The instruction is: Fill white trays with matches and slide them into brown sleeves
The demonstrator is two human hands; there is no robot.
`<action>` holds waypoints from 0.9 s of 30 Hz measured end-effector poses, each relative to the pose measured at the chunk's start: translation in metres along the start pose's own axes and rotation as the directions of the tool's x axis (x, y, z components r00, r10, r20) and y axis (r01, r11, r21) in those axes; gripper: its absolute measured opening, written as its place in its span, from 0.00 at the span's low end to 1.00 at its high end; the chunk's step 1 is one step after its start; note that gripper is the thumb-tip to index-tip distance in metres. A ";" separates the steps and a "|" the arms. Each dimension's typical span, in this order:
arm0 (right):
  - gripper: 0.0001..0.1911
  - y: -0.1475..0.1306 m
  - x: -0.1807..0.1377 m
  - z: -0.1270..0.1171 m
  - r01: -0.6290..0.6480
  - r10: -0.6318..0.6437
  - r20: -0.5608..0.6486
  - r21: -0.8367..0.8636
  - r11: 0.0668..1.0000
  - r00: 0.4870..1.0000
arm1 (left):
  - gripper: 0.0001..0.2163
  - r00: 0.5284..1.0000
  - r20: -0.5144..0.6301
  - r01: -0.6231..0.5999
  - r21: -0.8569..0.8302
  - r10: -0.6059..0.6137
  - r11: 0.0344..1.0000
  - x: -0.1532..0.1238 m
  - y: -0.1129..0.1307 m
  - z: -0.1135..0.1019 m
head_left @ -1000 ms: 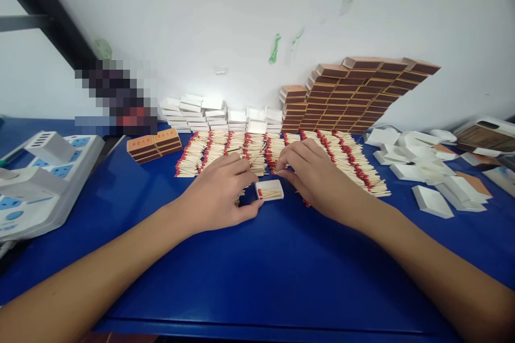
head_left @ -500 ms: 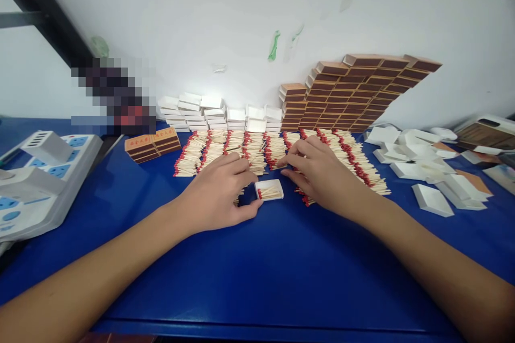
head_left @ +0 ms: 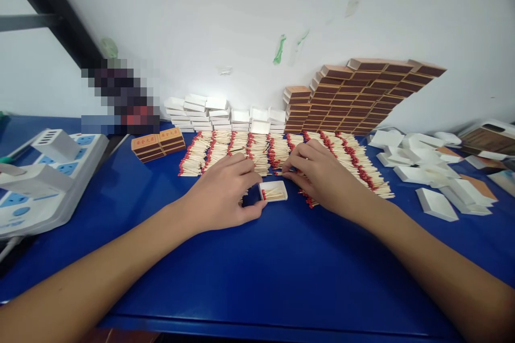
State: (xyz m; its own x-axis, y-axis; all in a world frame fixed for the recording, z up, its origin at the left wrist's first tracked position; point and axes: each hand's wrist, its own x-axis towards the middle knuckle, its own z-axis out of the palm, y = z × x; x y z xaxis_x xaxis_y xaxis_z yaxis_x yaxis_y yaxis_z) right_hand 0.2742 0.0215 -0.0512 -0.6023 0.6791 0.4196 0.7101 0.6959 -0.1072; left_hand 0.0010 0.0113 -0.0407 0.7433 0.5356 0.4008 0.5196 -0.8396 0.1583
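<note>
Two forearms (head_left: 137, 252) slant inward from lower corners over blue table (head_left: 257, 284). Left hand (head_left: 227, 193), palm down, thumb and fingers curved, grips left end of small white tray (head_left: 278, 186) near table's middle; few red-tipped matches (head_left: 275, 193) inside. Right hand (head_left: 319, 174), right of tray, arched, thumb and forefinger drawn together beside match rows (head_left: 277, 150); too small to tell whether match is pinched. Behind rows: stacked white trays (head_left: 219, 113) left, stacked brown matchboxes (head_left: 362, 99) right, pale wall (head_left: 225, 16).
</note>
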 end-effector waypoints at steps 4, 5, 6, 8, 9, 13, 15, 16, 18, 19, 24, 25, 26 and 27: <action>0.07 0.000 0.000 -0.001 -0.002 0.002 0.009 0.004 1.000 1.000 | 0.11 1.000 0.008 0.003 -0.003 -0.003 1.000 0.000 0.000 0.001; 0.07 -0.001 0.000 -0.001 -0.002 0.002 0.008 0.008 1.000 1.000 | 0.11 1.000 0.008 0.002 -0.005 -0.002 1.000 0.000 0.000 0.001; 0.08 -0.001 -0.001 -0.001 -0.002 0.002 0.008 0.013 1.000 1.000 | 0.11 1.000 0.007 0.000 -0.005 0.000 1.000 0.000 0.000 0.001; 0.09 -0.001 -0.001 0.000 -0.003 0.003 0.014 0.016 1.000 1.000 | 0.11 1.000 0.004 -0.003 -0.001 0.003 1.000 0.000 0.000 0.000; 0.09 -0.001 -0.001 0.001 -0.005 0.004 0.020 0.012 1.000 1.000 | 0.11 1.000 0.003 -0.005 0.000 0.005 1.000 0.001 0.000 0.000; 0.10 -0.002 0.001 0.002 0.004 -0.001 0.051 -0.044 0.999 0.999 | 0.11 1.000 -0.004 -0.007 -0.004 0.007 1.000 0.001 0.000 0.000; 0.11 -0.004 0.003 -0.001 0.002 0.001 0.054 -0.057 0.998 0.999 | 0.10 1.000 0.001 -0.002 -0.003 0.002 1.000 0.001 0.000 0.000; 0.11 -0.006 0.003 -0.003 0.000 0.003 0.048 -0.052 0.999 0.999 | 0.10 1.000 0.005 0.001 0.000 -0.001 1.000 0.002 0.000 0.000; 0.10 -0.014 0.004 -0.008 -0.002 0.002 0.025 -0.026 1.000 1.000 | 0.11 1.000 0.006 0.007 0.010 -0.007 1.000 0.002 0.000 -0.001; 0.10 -0.019 0.004 -0.010 0.002 -0.002 0.013 -0.011 1.000 1.000 | 0.11 1.000 0.006 0.011 0.013 -0.011 1.000 0.002 0.000 -0.001; 0.09 -0.043 0.002 -0.015 0.065 -0.065 0.053 -0.004 0.998 0.996 | 0.10 1.000 0.009 0.014 0.018 -0.014 1.000 0.003 0.000 -0.001; 0.10 -0.045 0.002 -0.016 0.075 -0.075 0.068 -0.004 0.997 0.995 | 0.10 1.000 0.008 0.012 0.018 -0.012 1.000 0.003 0.000 -0.001; 0.10 -0.045 0.001 -0.016 0.078 -0.078 0.076 0.004 0.997 0.994 | 0.10 1.000 0.008 0.011 0.018 -0.011 1.000 0.003 0.000 -0.001; 0.10 -0.044 0.001 -0.016 0.076 -0.077 0.074 0.019 0.997 0.994 | 0.10 1.000 0.010 0.011 0.018 -0.011 1.000 0.003 0.000 -0.001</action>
State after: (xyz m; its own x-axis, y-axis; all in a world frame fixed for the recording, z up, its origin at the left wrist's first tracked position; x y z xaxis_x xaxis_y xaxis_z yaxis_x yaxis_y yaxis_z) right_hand 0.2483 -0.0119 -0.0319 -0.6807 0.6389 0.3585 0.6553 0.7498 -0.0919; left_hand 0.0025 0.0129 -0.0390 0.7420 0.5456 0.3896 0.5350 -0.8321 0.1465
